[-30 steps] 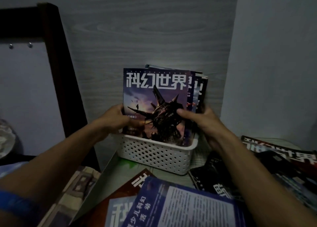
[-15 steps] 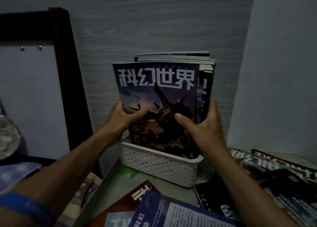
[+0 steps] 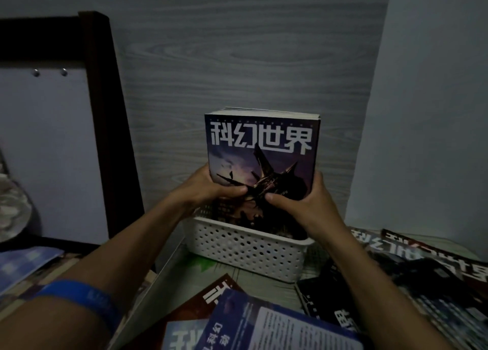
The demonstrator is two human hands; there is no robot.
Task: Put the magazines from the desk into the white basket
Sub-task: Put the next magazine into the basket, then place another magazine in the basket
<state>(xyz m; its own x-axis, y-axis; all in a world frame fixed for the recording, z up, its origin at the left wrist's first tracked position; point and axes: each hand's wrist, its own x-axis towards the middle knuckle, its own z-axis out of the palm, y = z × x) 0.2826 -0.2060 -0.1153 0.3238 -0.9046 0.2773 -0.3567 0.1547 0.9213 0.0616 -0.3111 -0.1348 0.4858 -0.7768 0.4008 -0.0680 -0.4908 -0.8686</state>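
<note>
Glossy loose magazines (image 3: 266,320) lie nearest me on the surface (image 3: 264,283). Beyond, my left hand (image 3: 208,188) and right hand (image 3: 303,204) clamp the upright magazine stack (image 3: 261,164) in the white basket (image 3: 248,249). Since half a second ago, its edges have squared up.

There is a single view, taken from the person's head and looking forward and down along both forearms into the corner of a desk (image 3: 184,275). The wide lens bends the edges, so the dark bed frame (image 3: 105,127) at the left leans inward. The camera faces the wood-grain wall (image 3: 237,59) squarely, with a plain side wall (image 3: 427,111) closing the right. The white basket (image 3: 248,252) sits just below the centre, at arm's reach, with the left hand (image 3: 208,188) and the right hand (image 3: 303,201) meeting above it. The nearest magazines (image 3: 277,326) crowd the bottom edge, close under the lens and partly cut off. No second view overlaps this one.
</note>
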